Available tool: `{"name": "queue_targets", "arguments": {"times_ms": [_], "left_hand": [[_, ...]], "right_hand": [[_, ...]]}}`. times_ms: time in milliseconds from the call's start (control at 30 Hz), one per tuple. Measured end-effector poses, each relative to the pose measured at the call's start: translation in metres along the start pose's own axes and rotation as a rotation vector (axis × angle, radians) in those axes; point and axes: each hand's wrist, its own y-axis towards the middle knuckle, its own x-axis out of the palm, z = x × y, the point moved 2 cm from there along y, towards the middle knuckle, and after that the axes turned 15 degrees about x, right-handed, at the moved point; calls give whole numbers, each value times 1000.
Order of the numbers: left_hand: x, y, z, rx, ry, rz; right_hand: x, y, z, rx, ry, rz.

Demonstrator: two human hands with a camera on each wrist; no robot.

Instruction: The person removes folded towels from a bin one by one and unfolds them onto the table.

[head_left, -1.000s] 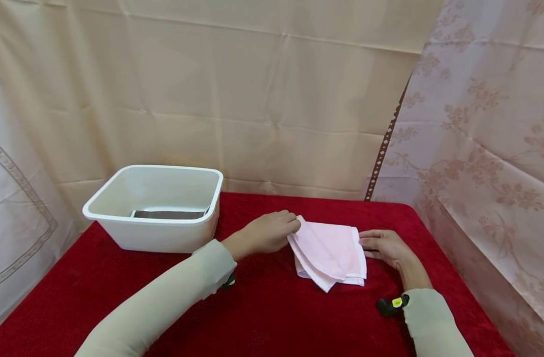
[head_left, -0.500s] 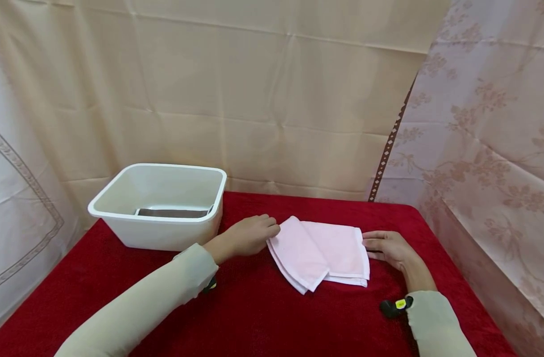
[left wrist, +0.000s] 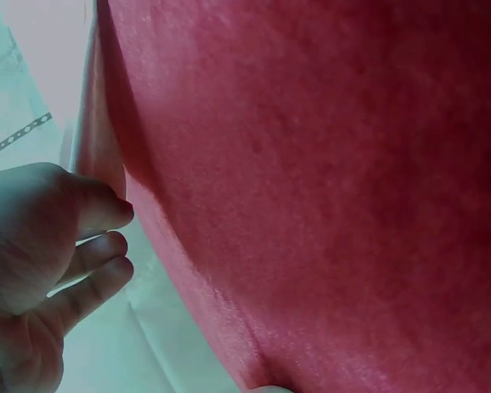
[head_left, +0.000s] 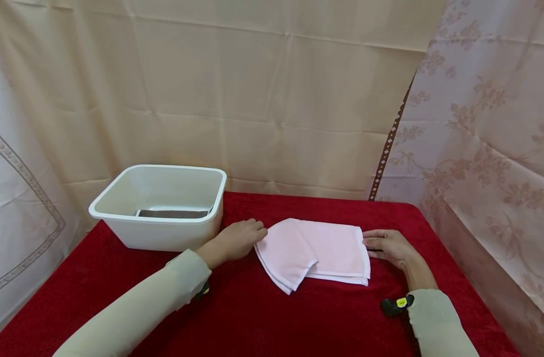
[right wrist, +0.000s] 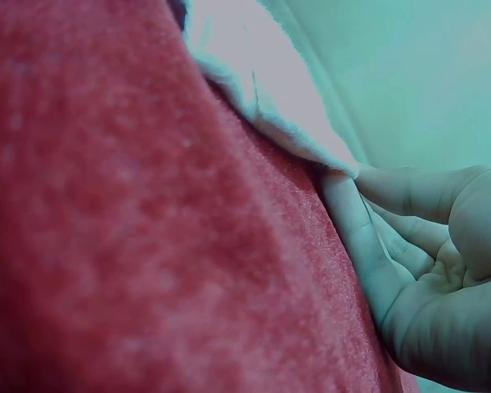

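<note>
A pink towel (head_left: 332, 248) with white edging lies on the red tablecloth, its left part a flap that slants toward the front. My left hand (head_left: 236, 240) pinches the flap's upper left edge between thumb and fingers, lifting it slightly off the cloth. In the left wrist view the towel (left wrist: 88, 139) rises from that pinch, and the other fingers are curled loosely. At the opposite side my right hand (head_left: 390, 248) pinches the towel's right edge. The right wrist view shows the towel's edge (right wrist: 278, 106) running into the grip of thumb and forefinger.
A white plastic basin (head_left: 160, 235) stands at the back left, close to my left forearm. Inside it lies a grey-brown item with a pale edge, mostly hidden. Red cloth (head_left: 272, 322) covers the table. Beige curtain (head_left: 254, 99) hangs behind, a floral one (head_left: 490, 148) at right.
My left hand has moved left, drawing the towel's flap out in that direction, so the towel spreads wider. My right hand has stayed at the right edge.
</note>
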Motion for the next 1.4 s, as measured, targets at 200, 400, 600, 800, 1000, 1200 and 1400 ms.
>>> {"name": "queue_targets", "arguments": {"times_ms": [200, 400, 600, 800, 1000, 1200, 1400], "left_hand": [[3, 1, -1, -25, -25, -55], [3, -5, 6, -176, -86, -100], [2, -14, 17, -314, -203, -61], [5, -20, 18, -448, -461, 163], [7, -20, 16, -665, -779, 262], [9, -18, 21, -925, -1250, 414], [13, -9, 36, -956, -1510, 542]], "right_hand": [[1, -1, 1, 9, 5, 5], [0, 0, 2, 4, 6, 7], [-1, 1, 2, 3, 4, 0], [-2, 3, 2, 7, 0, 24], [-3, 3, 2, 8, -1, 17], [-3, 2, 1, 19, -7, 30], [-3, 3, 2, 22, -8, 32]]}}
